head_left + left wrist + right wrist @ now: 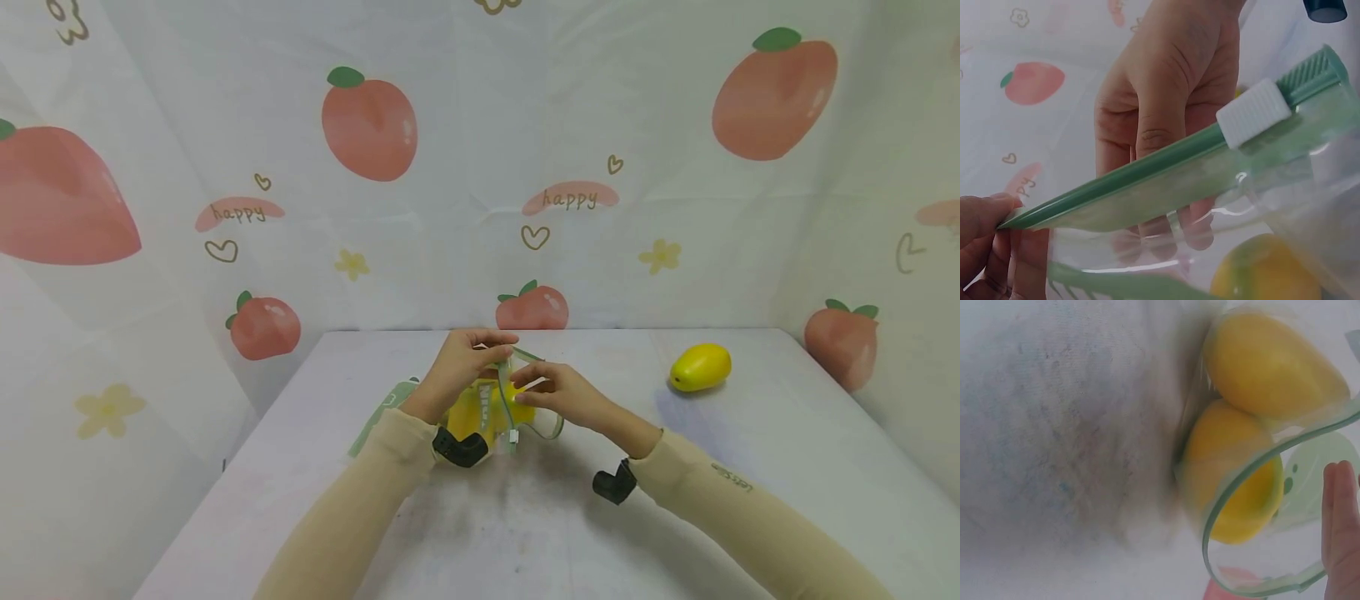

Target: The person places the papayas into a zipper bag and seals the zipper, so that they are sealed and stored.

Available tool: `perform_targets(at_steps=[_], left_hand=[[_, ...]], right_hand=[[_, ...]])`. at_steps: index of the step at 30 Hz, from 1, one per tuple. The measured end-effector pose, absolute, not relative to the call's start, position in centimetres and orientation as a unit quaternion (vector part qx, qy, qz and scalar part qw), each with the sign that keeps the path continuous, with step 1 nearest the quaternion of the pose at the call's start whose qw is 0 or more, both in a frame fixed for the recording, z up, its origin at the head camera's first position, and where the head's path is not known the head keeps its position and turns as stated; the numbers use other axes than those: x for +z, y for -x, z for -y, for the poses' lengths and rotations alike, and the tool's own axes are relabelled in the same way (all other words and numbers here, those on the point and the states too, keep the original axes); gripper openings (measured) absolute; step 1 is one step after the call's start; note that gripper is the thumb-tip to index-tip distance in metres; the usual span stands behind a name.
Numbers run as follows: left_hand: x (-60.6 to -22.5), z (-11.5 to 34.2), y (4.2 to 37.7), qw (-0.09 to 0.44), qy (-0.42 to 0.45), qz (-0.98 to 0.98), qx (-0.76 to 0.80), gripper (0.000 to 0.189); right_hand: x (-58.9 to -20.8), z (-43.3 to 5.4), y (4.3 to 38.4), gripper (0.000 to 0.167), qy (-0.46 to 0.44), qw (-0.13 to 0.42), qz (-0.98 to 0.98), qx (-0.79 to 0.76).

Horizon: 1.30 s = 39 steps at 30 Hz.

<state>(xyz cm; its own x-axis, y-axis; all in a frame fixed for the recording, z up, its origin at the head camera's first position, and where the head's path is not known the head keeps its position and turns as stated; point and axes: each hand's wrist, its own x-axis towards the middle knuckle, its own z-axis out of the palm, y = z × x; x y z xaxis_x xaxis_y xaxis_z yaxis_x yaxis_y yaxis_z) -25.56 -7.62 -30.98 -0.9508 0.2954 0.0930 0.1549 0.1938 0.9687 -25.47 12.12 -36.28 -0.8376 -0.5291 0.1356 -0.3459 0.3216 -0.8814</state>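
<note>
A clear zip bag (1141,247) with a green zip strip lies in the middle of the table, its mouth spread into a loop. My left hand (471,365) pinches the far end of the strip between thumb and fingers. The right hand (570,392) is at the bag's mouth with fingers extended; in the left wrist view they show through the plastic, behind the strip. A white slider (1254,112) sits near the strip's close end. Inside the bag, two yellow mango-like fruits (1275,365) lie against each other.
Another yellow mango-like fruit (701,367) rests on the table's right side, towards the back. A flat, pale green printed piece (382,417) shows beside my left forearm. A fruit-patterned cloth (450,242) hangs behind the table.
</note>
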Motion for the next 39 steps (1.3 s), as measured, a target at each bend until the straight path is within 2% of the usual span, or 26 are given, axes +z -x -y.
perform_targets(at_steps=[15, 28, 39], left_hand=[[-31.0, 7.7, 25.6, 0.064, -0.148, -0.767, 0.621, 0.024], [-31.0, 7.6, 25.6, 0.063, -0.142, -0.767, 0.623, 0.022], [-31.1, 7.6, 25.5, 0.066, -0.133, -0.766, 0.625, 0.026]], right_hand=[[-36.1, -13.2, 25.5, 0.041, 0.272, 0.074, -0.804, -0.523], [-34.9, -16.2, 25.7, 0.042, 0.247, 0.043, -0.809, -0.531], [-35.0, -21.1, 26.5, 0.042, 0.214, -0.021, -0.839, -0.5]])
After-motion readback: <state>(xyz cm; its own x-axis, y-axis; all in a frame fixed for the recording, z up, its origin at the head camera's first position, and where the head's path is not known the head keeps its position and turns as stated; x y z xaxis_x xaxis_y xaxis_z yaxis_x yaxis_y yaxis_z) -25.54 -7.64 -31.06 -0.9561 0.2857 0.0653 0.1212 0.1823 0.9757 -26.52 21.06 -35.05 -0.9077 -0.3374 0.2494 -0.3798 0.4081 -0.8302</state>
